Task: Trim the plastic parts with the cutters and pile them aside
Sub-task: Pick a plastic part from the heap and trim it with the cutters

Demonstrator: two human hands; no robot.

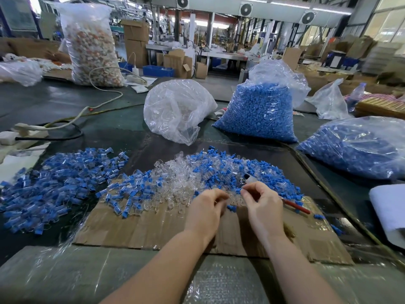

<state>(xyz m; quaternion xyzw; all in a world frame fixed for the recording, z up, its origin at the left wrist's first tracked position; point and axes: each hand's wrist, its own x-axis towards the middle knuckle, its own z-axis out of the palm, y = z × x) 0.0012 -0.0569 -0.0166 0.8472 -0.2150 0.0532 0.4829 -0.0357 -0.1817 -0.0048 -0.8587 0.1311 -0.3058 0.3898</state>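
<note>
A heap of loose clear and blue plastic parts (pixel 197 172) lies on a cardboard sheet (pixel 135 229) in front of me. My left hand (pixel 206 207) has its fingers curled round a small clear part at the heap's near edge. My right hand (pixel 263 205) pinches a small blue part between thumb and forefinger, close to the left hand. A red-handled tool (pixel 295 206), probably the cutters, lies on the cardboard just right of my right hand, partly hidden by it. A second pile of blue-and-clear parts (pixel 54 185) spreads to the left.
Behind the heap stand a clear bag of clear parts (pixel 175 110) and two bags of blue parts (pixel 260 110), (pixel 359 148). White cables (pixel 72 119) and a power strip lie at the back left. A white sheet (pixel 390 211) lies at the right edge.
</note>
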